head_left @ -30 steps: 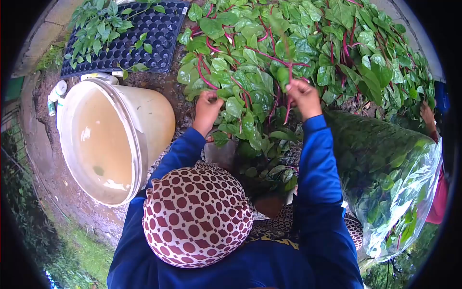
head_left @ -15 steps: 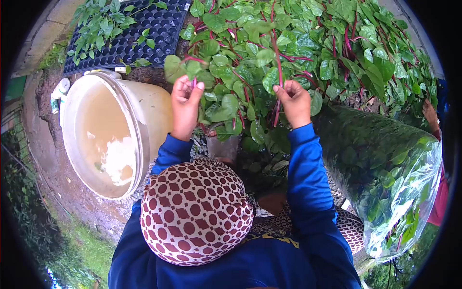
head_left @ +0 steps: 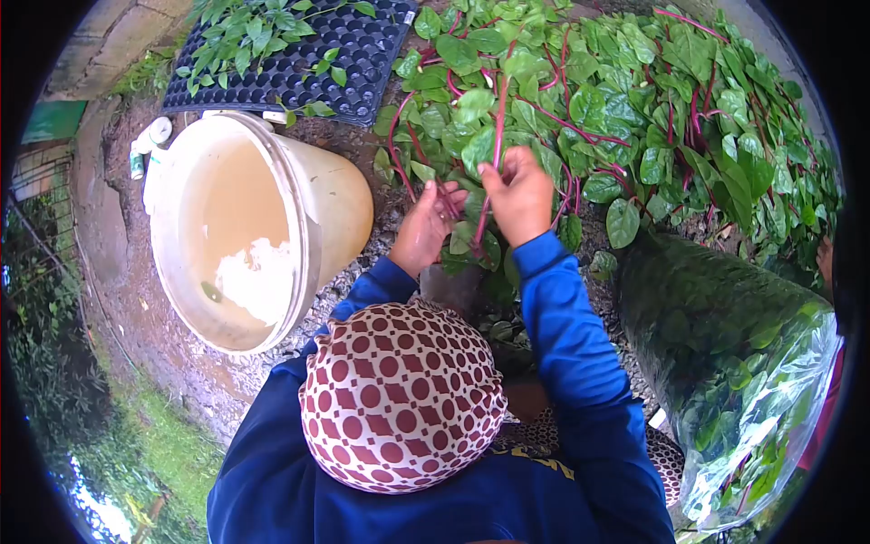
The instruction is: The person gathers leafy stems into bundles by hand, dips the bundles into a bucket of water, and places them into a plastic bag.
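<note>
My right hand (head_left: 524, 199) pinches a red-stemmed leafy vine (head_left: 499, 127) between thumb and fingers, resembling Malabar spinach. It stands nearly upright, its leaves above and beside the grip, its lower stem below. To the left, my left hand (head_left: 426, 228) is half turned up, thumb and fingers apart, close to the lower end of that stem. Dark red stems show at its fingers; I cannot make out whether they touch. In front of both hands spreads a heap of the same leafy vines (head_left: 625, 109).
Left stands a large pale bucket (head_left: 343, 195) with cloudy water. Beyond it lies a black seedling tray (head_left: 349, 91) with green plants. A clear plastic bag (head_left: 770, 399) of leaves lies right. A person's hand (head_left: 825, 261) shows at the far right edge.
My left hand has let go of its leafy sprig and moved right, nearer the held stem. My right hand still grips its vine, now slightly left. The camera view has shifted.
</note>
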`<state>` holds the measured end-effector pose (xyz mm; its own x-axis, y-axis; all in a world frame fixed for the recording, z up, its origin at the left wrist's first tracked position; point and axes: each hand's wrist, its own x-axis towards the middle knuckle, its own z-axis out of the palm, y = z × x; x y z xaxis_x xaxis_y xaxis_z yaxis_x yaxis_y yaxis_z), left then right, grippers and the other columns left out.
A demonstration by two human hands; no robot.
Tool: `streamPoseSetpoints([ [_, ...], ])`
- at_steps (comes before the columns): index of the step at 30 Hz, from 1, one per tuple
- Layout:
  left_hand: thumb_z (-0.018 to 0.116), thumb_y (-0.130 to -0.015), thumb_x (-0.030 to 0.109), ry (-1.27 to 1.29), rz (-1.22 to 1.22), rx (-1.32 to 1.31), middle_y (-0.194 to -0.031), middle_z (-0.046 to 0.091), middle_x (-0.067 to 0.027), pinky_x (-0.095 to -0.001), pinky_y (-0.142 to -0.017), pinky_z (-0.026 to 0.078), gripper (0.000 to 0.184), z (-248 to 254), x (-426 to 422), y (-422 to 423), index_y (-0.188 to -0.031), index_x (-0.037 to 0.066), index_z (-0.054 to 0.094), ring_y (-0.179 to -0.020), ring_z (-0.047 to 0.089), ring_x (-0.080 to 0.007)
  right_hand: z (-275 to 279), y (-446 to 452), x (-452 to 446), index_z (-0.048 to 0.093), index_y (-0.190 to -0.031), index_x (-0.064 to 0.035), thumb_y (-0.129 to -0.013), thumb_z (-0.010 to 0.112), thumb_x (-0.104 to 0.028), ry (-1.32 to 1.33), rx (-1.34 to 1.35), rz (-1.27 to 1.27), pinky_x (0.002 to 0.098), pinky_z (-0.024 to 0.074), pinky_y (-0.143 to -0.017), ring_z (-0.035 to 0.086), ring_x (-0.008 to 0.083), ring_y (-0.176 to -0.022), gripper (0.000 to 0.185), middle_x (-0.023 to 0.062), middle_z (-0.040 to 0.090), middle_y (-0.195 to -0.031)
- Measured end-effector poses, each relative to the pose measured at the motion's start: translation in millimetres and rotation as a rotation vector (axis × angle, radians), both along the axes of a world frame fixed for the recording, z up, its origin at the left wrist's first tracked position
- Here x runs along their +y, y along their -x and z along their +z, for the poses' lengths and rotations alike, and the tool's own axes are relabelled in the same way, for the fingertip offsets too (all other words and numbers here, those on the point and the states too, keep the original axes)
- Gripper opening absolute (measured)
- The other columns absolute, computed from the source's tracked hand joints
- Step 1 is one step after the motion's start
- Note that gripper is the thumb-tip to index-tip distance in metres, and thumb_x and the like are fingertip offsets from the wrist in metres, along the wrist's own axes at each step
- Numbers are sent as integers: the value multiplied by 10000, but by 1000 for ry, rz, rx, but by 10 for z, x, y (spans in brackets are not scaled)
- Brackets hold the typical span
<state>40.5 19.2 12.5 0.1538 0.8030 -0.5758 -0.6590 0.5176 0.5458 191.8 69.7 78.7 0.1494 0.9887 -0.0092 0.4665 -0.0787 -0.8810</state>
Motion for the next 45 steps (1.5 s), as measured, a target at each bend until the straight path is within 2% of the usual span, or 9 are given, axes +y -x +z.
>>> streamPoseSetpoints([
  [2, 490, -951, 318, -151, -99, -54, -1082, 612, -94, -282, -896, 431, 369, 86, 17, -49, -1195, 41, 492, -1023, 564, -156, -393, 91, -107, 561, -911, -31, -694, 751, -153, 97, -37, 45, 424, 483, -620, 600, 367, -661, 313, 148, 612, -714],
  [6, 592, -855, 26, -166, -179, 172, -1109, 583, -62, -311, -890, 433, 386, -331, -13, -123, -1221, 41, 470, -1000, 552, -141, -191, 134, 0, 592, -999, -62, -751, 692, -196, -202, -368, 36, 447, 496, -660, 620, 346, -732, 299, 139, 610, -768],
  [11, 484, -940, 173, -368, -175, 291, -1091, 592, -39, -260, -868, 431, 331, -189, -84, -338, -1256, 75, 455, -952, 561, -137, 53, 839, 221, 676, -873, -57, -784, 638, -291, 140, -667, 593, 416, 519, -679, 655, 322, -763, 254, 126, 667, -772],
  [13, 482, -927, 166, -372, -183, 295, -1076, 597, -52, -271, -845, 447, 326, -210, -129, -331, -1237, 65, 465, -937, 574, -149, -487, 1075, 206, 673, -754, -60, -784, 630, -296, 154, -777, 702, 413, 529, -675, 664, 322, -756, 241, 141, 674, -759],
  [22, 452, -891, 173, -79, -31, -194, -1048, 614, -117, -340, -811, 496, 319, -291, -70, -148, -1157, 10, 520, -929, 612, -214, 513, 24, 65, 645, -748, -53, -799, 610, -300, 124, -201, 425, 475, 465, -628, 596, 385, -660, 255, 184, 603, -662],
  [29, 440, -941, 329, -30, 121, -369, -1044, 618, -87, -357, -830, 485, 351, 113, -49, -304, -1155, 71, 541, -925, 608, -205, -11, -106, -585, 626, -748, -41, -826, 556, -252, 131, -612, 466, 436, 504, -615, 641, 329, -659, 236, 164, 644, -713],
  [34, 578, -883, 113, -51, -38, 90, -1012, 619, -31, -294, -772, 487, 261, 75, 49, -270, -1135, 58, 541, -880, 597, -139, -6, -324, -122, 664, -843, -105, -813, 597, -332, 261, -523, 759, 442, 496, -663, 620, 340, -693, 238, 135, 652, -764],
  [39, 584, -892, 191, -159, 65, 195, -942, 630, -58, -319, -640, 549, 239, 191, 183, -280, -1089, 58, 560, -781, 637, -167, -296, -1307, 734, 644, -883, -123, -817, 521, -194, -135, -922, 162, 419, 473, -782, 570, 275, -941, 157, 92, 615, -934],
  [45, 544, -913, 244, -110, -41, 134, -981, 629, -84, -364, -659, 581, 308, 220, 62, -15, -1148, 45, 534, -841, 649, -197, -645, -1709, 777, 603, -979, -130, -821, 493, -135, -108, -1273, 194, 377, 409, -783, 519, 230, -938, 193, 43, 575, -949],
])
